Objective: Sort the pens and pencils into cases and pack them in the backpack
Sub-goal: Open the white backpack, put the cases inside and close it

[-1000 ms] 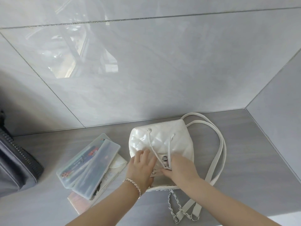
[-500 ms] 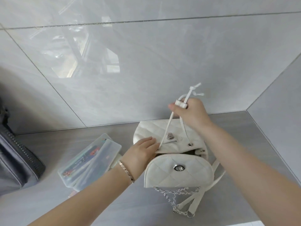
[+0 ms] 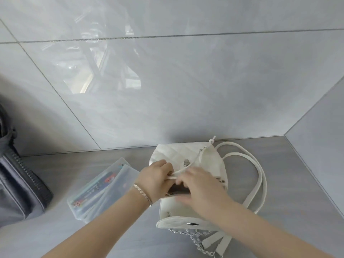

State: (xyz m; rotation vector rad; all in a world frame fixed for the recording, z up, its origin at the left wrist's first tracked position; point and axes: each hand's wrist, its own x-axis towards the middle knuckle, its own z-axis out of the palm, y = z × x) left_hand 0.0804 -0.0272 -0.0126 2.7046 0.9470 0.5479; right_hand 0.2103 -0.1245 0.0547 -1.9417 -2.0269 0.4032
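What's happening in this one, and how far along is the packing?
A person works both hands at the mouth of the white backpack on the grey table. The left hand grips the rim by the drawstring; the right hand is at the dark opening, grip blurred. Clear pencil cases lie stacked beside it, not yet packed.

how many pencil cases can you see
2. Both lie left of the white backpack: the case with colourful pens farther left, the frosted case overlapping it on the backpack side. Others may be hidden inside the backpack.
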